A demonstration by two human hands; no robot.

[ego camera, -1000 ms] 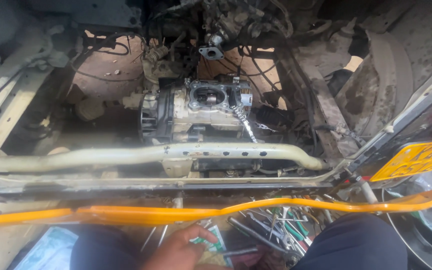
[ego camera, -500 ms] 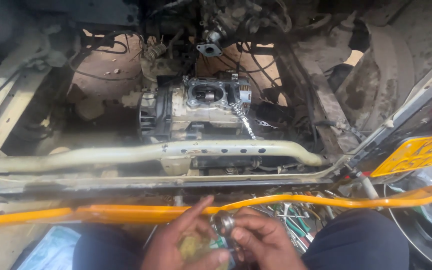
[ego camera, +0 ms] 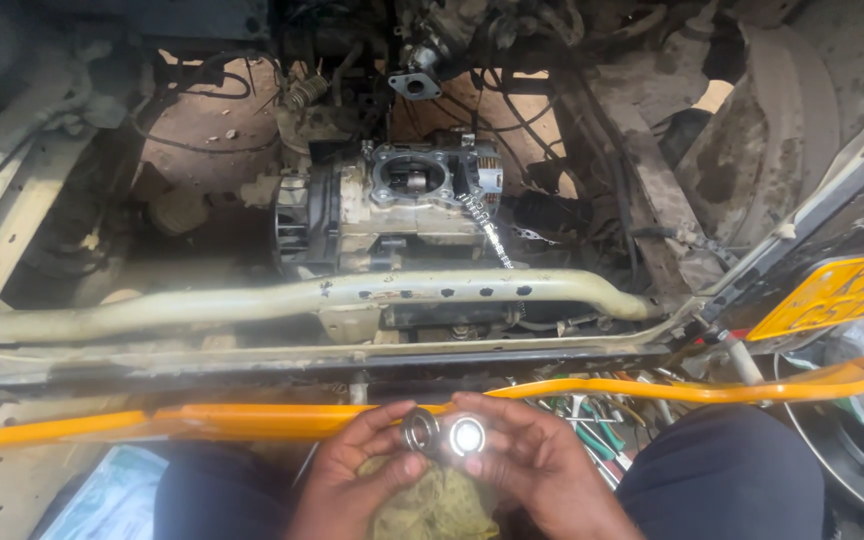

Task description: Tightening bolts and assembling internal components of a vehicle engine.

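Both our hands have come up together, rings now side by side.
Our left hand (ego camera: 357,475) pinches a dark ring (ego camera: 420,430), right hand (ego camera: 532,465) a shiny ring (ego camera: 467,436), glare hiding detail; a rag (ego camera: 432,505) below is cut off, engine (ego camera: 392,205) ahead.

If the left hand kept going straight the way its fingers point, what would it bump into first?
The left hand points up and to the right, at the dark metal ring it already touches. Just past that sits the shiny round part in the right hand. Depth is hard to judge, but the ring comes first.
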